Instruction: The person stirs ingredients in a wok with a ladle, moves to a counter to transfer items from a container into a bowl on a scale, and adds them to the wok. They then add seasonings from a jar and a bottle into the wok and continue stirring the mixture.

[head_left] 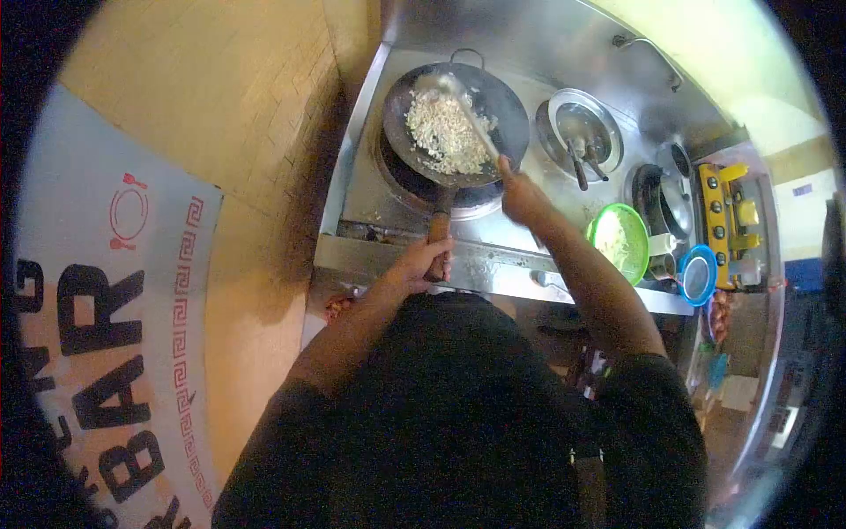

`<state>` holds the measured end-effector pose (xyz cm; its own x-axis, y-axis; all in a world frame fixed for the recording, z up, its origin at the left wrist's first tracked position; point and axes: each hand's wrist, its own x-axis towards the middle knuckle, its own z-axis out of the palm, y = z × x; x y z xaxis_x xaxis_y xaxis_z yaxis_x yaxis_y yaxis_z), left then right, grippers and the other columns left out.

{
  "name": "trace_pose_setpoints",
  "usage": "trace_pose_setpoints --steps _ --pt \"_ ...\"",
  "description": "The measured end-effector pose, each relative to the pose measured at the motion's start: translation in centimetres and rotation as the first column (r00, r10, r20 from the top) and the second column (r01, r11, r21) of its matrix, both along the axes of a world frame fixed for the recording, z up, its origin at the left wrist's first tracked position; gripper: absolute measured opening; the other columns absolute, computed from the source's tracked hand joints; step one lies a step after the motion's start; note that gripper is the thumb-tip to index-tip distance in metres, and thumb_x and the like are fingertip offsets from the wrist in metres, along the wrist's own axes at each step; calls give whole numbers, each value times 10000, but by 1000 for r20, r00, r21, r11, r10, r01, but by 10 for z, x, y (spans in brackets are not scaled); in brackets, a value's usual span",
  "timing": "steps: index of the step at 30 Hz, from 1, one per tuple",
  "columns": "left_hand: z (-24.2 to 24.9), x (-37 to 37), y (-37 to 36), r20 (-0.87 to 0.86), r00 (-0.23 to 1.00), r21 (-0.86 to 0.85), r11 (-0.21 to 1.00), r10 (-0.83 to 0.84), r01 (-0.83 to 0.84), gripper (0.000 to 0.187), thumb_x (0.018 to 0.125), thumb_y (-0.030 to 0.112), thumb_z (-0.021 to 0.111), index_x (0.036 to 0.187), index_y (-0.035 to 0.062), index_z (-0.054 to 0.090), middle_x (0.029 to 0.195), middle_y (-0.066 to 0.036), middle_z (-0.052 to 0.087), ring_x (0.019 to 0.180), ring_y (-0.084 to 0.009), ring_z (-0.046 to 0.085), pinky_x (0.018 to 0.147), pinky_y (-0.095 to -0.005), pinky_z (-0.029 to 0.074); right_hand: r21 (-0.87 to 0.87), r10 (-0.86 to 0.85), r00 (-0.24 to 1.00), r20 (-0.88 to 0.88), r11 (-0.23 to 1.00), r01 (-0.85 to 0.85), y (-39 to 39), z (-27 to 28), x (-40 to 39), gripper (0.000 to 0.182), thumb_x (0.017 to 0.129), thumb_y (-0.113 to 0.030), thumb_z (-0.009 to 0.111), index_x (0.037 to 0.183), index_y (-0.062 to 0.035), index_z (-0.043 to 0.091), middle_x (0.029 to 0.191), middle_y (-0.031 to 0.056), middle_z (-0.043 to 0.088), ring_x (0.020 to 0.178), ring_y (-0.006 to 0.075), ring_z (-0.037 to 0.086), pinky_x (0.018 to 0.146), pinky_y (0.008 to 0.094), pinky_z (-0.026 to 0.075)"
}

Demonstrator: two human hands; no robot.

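A dark wok (511,106) sits tilted over the burner ring, with its wooden handle (440,225) pointing toward me. My left hand (425,263) is wrapped round that handle near its end. Pale fried rice-like food (445,132) is heaped in the wok, and steam blurs its far side. My right hand (527,197) grips the end of a wok spatula (480,132), whose blade is down in the food at the far left of the pan.
Right of the wok, a steel bowl (553,106) holds ladles. Further right are a green basin (642,251) with pale shreds, a blue-rimmed strainer (686,269), dark pans (677,212) and a yellow stove (710,196). A steel splashback (529,40) borders the back; a printed banner (159,203) hangs left.
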<state>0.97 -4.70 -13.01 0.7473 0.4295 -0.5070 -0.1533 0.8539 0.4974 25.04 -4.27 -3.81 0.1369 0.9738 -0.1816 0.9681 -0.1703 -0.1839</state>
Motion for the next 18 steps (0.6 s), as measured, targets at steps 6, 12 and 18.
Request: trace_pose_setpoints --steps 6,12,18 --pt "21 -6 -4 -87 996 -15 1000 1 -3 178 863 201 631 907 87 502 707 -29 523 525 -157 537 465 -337 490 -211 143 939 314 974 -78 -81 35 13 596 839 -19 397 1405 17 211 853 309 587 687 416 611 582 469 508" --pt "27 -7 5 -131 987 -80 993 -92 82 149 874 187 604 854 67 519 658 -45 534 510 -172 537 466 -331 469 -137 180 973 146 978 -160 -58 40 -40 480 887 -67 376 1303 147 270 714 223 621 554 347 627 459 427 502" --pt "88 14 -15 -127 983 122 982 -130 145 194 854 170 590 708 44 573 606 -56 574 518 -184 572 512 -338 494 -60 -138 988 -71 989 134 -87 56 -6 614 792 -13 445 1393 -73 337 895 285 611 808 398 622 705 469 495"
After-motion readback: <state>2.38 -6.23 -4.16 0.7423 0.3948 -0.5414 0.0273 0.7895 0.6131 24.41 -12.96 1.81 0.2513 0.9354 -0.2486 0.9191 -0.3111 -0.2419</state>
